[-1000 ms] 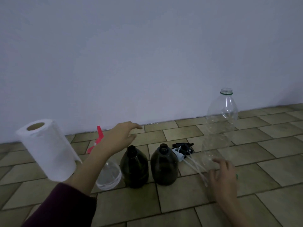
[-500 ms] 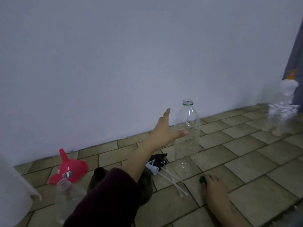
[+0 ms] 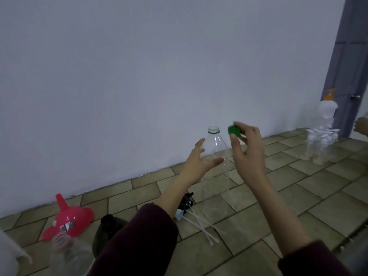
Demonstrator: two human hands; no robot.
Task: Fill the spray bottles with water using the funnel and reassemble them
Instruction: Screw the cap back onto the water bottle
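A tall clear plastic bottle [image 3: 215, 148] with a green neck ring stands uncapped on the tiled floor. My left hand [image 3: 199, 162] is open against its left side, fingers spread, not clearly gripping. My right hand [image 3: 247, 148] holds a green cap [image 3: 234, 130] just right of the bottle's mouth. A red funnel [image 3: 67, 218] lies upside down at the left. A dark spray bottle [image 3: 108, 230] stands partly hidden behind my left sleeve. Spray heads [image 3: 186, 204] with white tubes lie on the floor. A small clear bottle [image 3: 65, 253] stands at lower left.
Several clear bottles with white tops [image 3: 318, 144] and an orange-capped pump bottle [image 3: 328, 104] stand at the right by a grey door frame [image 3: 346, 56]. A white paper roll edge [image 3: 12, 255] shows at lower left. Another person's hand [image 3: 361, 126] is at the right edge.
My right hand rose from the floor with the green cap to beside the bottle's mouth. My left hand moved onto the clear bottle's side. The view shifted right.
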